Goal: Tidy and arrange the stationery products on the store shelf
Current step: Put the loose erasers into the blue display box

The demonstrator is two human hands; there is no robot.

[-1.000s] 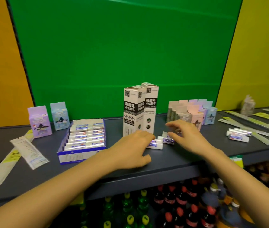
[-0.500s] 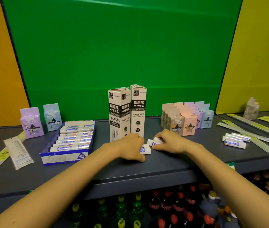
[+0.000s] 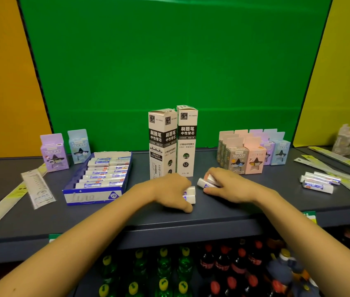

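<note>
**Basically mid-pickup: loose erasers getting gathered off the shelf front**

So the step in hand looks like collecting the stray erasers that don't sit in their display box yet. The left hand (image 3: 171, 192) is curled over a white eraser (image 3: 189, 195) lying on the shelf (image 3: 223, 213), fingers wrapped around it, only its right end poking out. The right hand (image 3: 226, 185) is closed on a second eraser or maybe two (image 3: 207, 182); I can't tell the count, the fingers hide most of it. Both hands sit just in front of the two tall refill boxes (image 3: 173, 144), which stand upright side by side.

The place they probably belong is the blue eraser tray (image 3: 93, 197) to the left, with rows of the same white sleeves in it. Its front-left part looks like it has room, though the angle makes it hard to be sure.

My guess at the next move: lift both handfuls clear of the shelf, carry them left past the tall boxes without knocking them (they look tippy), and lay the erasers flat in the tray, lined up with the ones already there.

Still plenty left after that, I'd say. There's another small pile of erasers (image 3: 317, 182) well off to the right, lying on some long flat packets (image 3: 337, 174), more flat packets (image 3: 37, 187) lying askew at the left, and two little cartons (image 3: 65, 151) standing apart from the main carton group (image 3: 253, 155) on the right.
</note>
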